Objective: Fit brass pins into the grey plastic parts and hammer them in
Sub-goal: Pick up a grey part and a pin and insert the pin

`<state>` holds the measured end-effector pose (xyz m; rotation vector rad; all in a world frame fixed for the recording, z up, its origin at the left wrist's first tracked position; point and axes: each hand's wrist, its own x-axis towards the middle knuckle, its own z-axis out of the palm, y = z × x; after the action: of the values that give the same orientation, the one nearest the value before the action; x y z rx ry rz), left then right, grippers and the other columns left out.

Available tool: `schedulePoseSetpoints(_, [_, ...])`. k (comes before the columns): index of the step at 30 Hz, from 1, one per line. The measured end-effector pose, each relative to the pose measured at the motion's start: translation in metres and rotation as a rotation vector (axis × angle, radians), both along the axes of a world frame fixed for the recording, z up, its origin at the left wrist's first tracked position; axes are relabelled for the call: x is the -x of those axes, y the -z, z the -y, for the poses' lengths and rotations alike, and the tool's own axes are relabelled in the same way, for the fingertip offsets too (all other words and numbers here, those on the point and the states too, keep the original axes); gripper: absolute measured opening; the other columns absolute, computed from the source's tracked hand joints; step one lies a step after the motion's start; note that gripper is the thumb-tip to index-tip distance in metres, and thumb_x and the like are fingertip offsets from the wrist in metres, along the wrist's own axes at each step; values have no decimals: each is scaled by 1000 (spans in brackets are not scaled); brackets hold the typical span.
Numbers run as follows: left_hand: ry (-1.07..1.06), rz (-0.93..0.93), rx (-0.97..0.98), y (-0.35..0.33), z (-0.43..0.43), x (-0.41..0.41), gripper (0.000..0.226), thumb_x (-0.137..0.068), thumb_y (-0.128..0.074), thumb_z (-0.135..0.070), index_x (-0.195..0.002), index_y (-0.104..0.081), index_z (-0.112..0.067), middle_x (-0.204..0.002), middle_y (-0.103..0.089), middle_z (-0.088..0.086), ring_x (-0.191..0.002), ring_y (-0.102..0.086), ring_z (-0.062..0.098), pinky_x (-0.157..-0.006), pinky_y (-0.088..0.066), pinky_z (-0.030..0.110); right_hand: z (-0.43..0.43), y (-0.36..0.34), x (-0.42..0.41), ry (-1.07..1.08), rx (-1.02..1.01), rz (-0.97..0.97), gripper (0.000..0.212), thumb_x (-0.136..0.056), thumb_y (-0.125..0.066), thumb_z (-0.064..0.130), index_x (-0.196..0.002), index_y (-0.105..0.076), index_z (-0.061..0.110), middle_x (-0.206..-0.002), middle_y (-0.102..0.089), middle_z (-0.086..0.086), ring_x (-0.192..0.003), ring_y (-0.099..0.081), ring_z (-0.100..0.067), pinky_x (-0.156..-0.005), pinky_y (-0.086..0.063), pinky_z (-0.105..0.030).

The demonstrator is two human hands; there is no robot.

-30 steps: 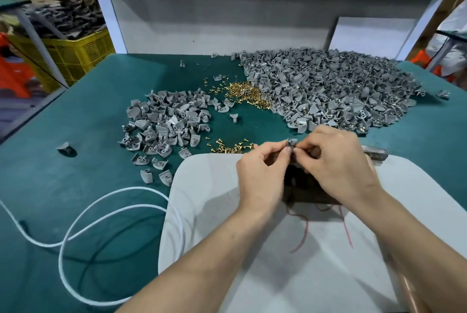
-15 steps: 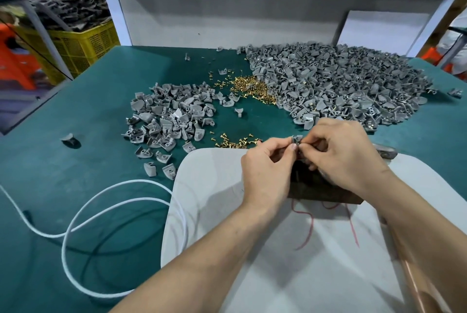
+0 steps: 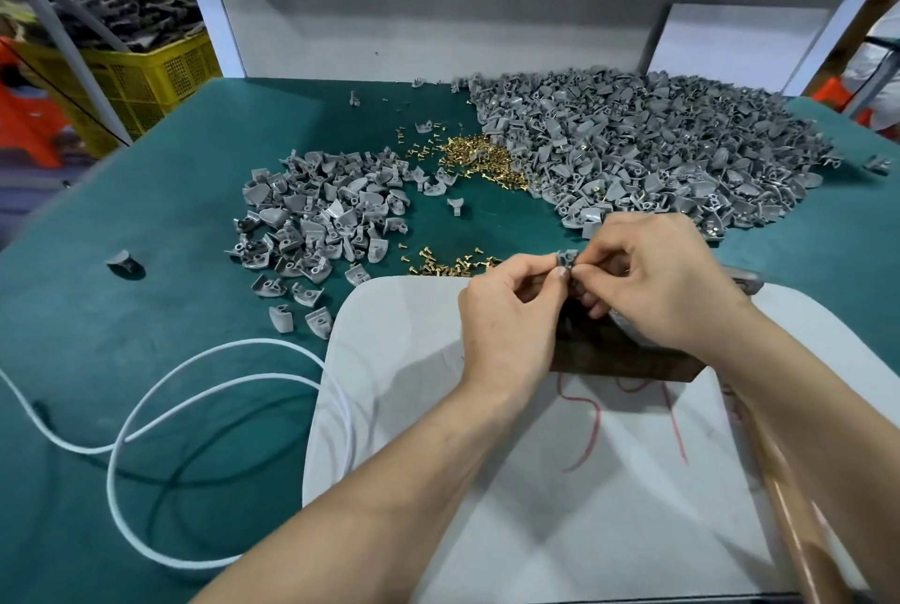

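My left hand point(image 3: 511, 311) and my right hand point(image 3: 662, 282) meet above a dark block point(image 3: 623, 355) on the white board point(image 3: 414, 360). Between their fingertips they pinch one small grey plastic part point(image 3: 568, 256). Whether a brass pin sits in it is hidden by my fingers. A big heap of grey parts point(image 3: 657, 150) lies at the back right, and a smaller heap point(image 3: 321, 223) at the left. Brass pins point(image 3: 482, 160) lie between the heaps, and a few more pins point(image 3: 448, 265) rest just beyond the board. A brown hammer handle point(image 3: 798, 520) runs under my right forearm.
The table has a green mat point(image 3: 146, 311). A white cable point(image 3: 160, 389) loops on it at the left beside the board. One stray grey part point(image 3: 121, 258) lies far left. A yellow crate point(image 3: 141, 77) stands off the table's left corner. A grey back panel closes the rear.
Both hands stay together on the grey part, with only small finger movements. The camera has tilted and moved slightly closer.
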<state>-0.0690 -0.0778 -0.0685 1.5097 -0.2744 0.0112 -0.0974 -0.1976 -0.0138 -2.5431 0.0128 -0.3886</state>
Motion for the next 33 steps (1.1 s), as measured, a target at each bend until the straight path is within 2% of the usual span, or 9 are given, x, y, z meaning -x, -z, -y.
schedulePoseSetpoints(6, [4, 6, 24, 0, 0, 1, 10, -84, -66, -1, -89, -74, -4, -79, -71, -2, -69, -60, -5, -71, -47, 11, 1, 0, 0, -9, -49, -12, 27, -83, -65, -1, -64, -58, 17, -68, -62, -6, -49, -66, -15, -52, -56, -34])
schedulePoseSetpoints(10, [-1, 5, 37, 0, 1, 1, 9, -84, -66, -2, -89, -73, -3, -80, -70, -2, -69, -60, -6, -70, -46, 9, 0, 0, -1, -12, -98, -8, 23, -83, -63, -4, -66, -60, 10, -71, -59, -7, -51, -67, -18, -51, -56, -33])
schedulePoseSetpoints(16, [7, -16, 49, 0, 1, -1, 10, -84, -66, -2, -90, -74, -5, -79, -71, -4, -70, -61, -5, -71, -46, 8, 1, 5, 1, -11, -137, 36, 17, -82, -66, -4, -70, -64, 7, -70, -58, -2, -50, -66, -10, -52, -57, -28])
schedulePoseSetpoints(18, [19, -45, 78, -2, 0, -3, 12, -85, -65, -2, -88, -74, -9, -79, -70, -7, -72, -62, -4, -72, -47, 10, 3, 9, 5, -29, -261, 67, 13, -80, -68, -7, -77, -67, 5, -74, -57, -3, -56, -68, -14, -58, -58, -26])
schedulePoseSetpoints(22, [102, -125, 244, -10, -4, -10, 19, -90, -58, 2, -93, -69, -13, -80, -72, 0, -76, -70, 9, -73, -53, 17, 5, 16, 11, -127, -586, 118, 29, -77, -65, -12, -95, -68, 10, -91, -60, -14, -73, -68, -16, -72, -55, -19])
schedulePoseSetpoints(25, [213, -134, 324, -14, -5, -11, 33, -92, -53, 4, -101, -64, -26, -75, -73, 1, -77, -72, 13, -73, -55, 19, 5, 18, 13, -155, -739, 171, 20, -76, -63, -1, -91, -69, 10, -87, -68, -6, -73, -68, -11, -69, -53, -15])
schedulePoseSetpoints(27, [275, -142, 356, -13, -5, -11, 36, -94, -49, 5, -101, -66, -26, -77, -73, 1, -80, -72, 15, -74, -56, 21, 6, 20, 14, -144, -763, 194, 17, -76, -64, 2, -90, -70, 10, -82, -71, 1, -70, -67, -10, -67, -52, -14])
schedulePoseSetpoints(30, [364, -157, 400, -13, -6, -13, 36, -95, -47, 5, -97, -69, -23, -80, -73, 3, -80, -72, 15, -72, -56, 23, 7, 21, 17, -133, -745, 263, 17, -74, -66, 9, -91, -71, 10, -84, -71, -6, -70, -67, -17, -68, -55, -19])
schedulePoseSetpoints(33, [376, -121, 390, -12, -6, -15, 38, -93, -46, 8, -95, -70, -22, -85, -70, 7, -81, -69, 14, -76, -55, 23, 3, 22, 19, -172, -674, 320, 18, -74, -68, 11, -91, -70, 16, -84, -69, 0, -69, -67, -14, -68, -54, -18])
